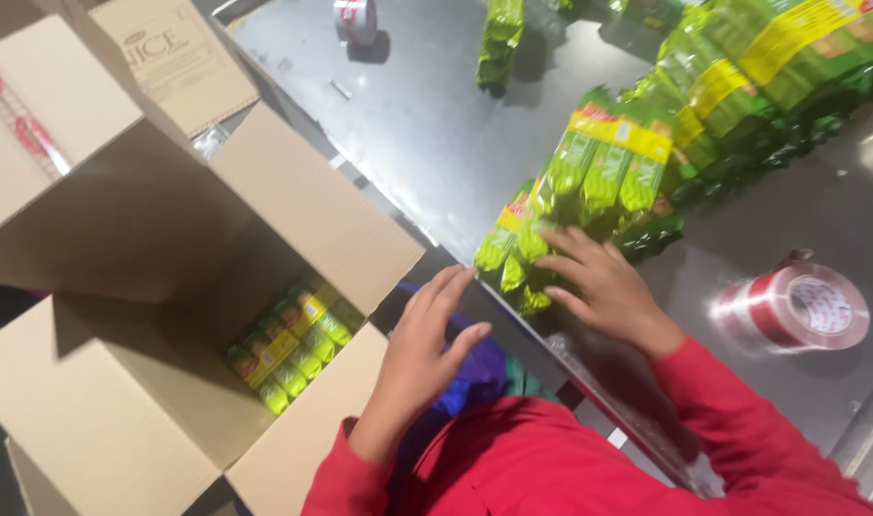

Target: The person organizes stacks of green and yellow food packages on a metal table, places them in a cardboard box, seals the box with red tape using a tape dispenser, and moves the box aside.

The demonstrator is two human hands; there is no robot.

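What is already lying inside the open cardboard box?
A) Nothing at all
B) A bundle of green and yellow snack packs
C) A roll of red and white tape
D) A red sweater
B: a bundle of green and yellow snack packs lies at the bottom of the open cardboard box.

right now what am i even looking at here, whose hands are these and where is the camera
The single picture comes from a camera worn on a person's head, looking down at their own two bare hands in red sleeves. The right hand rests flat on a green and yellow multipack of snack packets at the edge of a grey metal table. The left hand is open, holds nothing and hovers between that pack and an open cardboard box. One similar pack already lies inside the box. More packs are piled at the far right, and a roll of red and white tape lies near the right arm, with another roll at the top.
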